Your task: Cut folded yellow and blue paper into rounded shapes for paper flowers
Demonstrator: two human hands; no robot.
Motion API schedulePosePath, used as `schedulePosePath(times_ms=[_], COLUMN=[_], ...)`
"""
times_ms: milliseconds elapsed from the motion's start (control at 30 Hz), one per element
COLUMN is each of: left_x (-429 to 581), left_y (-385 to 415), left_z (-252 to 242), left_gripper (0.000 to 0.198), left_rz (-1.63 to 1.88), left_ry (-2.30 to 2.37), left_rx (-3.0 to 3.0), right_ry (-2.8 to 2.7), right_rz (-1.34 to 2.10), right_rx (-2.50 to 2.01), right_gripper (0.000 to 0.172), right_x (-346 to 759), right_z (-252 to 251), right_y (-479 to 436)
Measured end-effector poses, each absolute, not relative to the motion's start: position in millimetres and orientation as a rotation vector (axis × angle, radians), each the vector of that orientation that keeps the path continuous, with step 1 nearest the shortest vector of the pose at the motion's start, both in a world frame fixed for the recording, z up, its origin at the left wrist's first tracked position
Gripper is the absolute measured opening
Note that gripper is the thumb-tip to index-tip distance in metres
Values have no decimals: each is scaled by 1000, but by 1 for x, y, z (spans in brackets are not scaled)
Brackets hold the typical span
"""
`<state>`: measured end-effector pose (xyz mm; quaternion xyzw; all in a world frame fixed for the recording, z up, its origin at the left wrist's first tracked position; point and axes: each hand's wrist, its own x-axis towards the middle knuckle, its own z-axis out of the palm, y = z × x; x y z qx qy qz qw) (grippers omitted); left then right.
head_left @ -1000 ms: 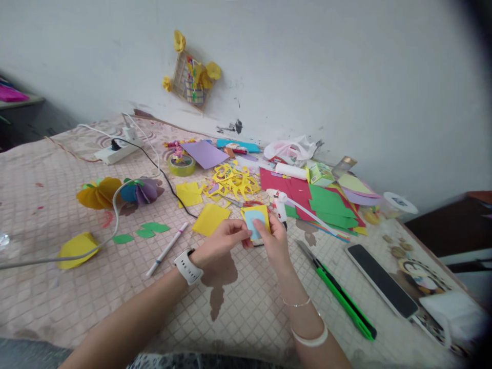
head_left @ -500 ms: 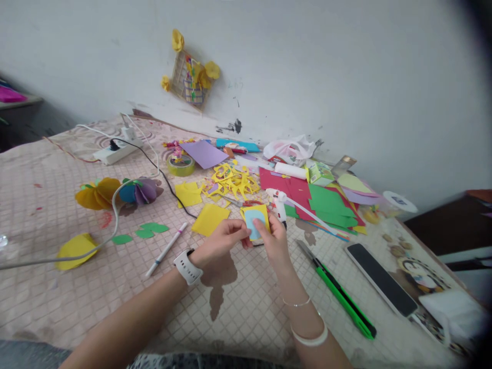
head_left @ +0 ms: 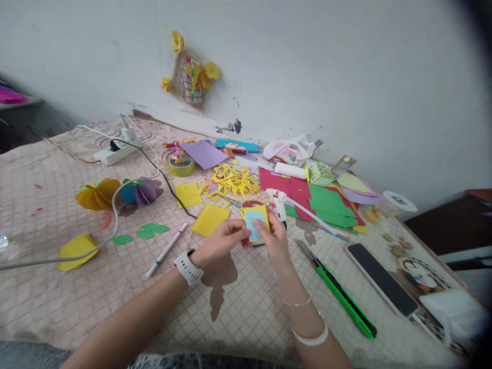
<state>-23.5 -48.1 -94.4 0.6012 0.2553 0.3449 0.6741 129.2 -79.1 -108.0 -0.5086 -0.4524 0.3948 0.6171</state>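
Between my two hands is a small stack of yellow paper point(head_left: 262, 210) with a light blue paper oval point(head_left: 254, 224) lying on its face. My left hand point(head_left: 226, 237) pinches the stack at its lower left corner. On the other side my right hand point(head_left: 275, 240) grips the right edge, its thumb pressed onto the blue oval. Just beyond the stack lie red-handled scissors point(head_left: 249, 203), partly hidden by it. A white glue gun point(head_left: 277, 202) rests to the right of them. A folded yellow paper piece point(head_left: 210, 219) lies left of my hands.
A green utility knife point(head_left: 342, 294) with its blade out and a phone point(head_left: 382, 279) lie to the right. Yellow scraps point(head_left: 232, 179) and green sheets point(head_left: 330, 205) are behind. On the left are a marker point(head_left: 167, 250), paper pumpkins point(head_left: 100, 195), a power strip point(head_left: 117, 151) and loose cables.
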Motion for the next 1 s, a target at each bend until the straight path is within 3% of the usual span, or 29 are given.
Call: schedulePosePath(times_ms=[1000], left_x=[-22], left_y=[-45], left_z=[-98], left_gripper=[21], left_rz=[756], left_ry=[667], left_rx=[1267], right_ry=[-1158], right_rz=[1053], right_rx=[-1221], right_gripper=[26], right_x=[139], right_z=[-110], right_y=[-74])
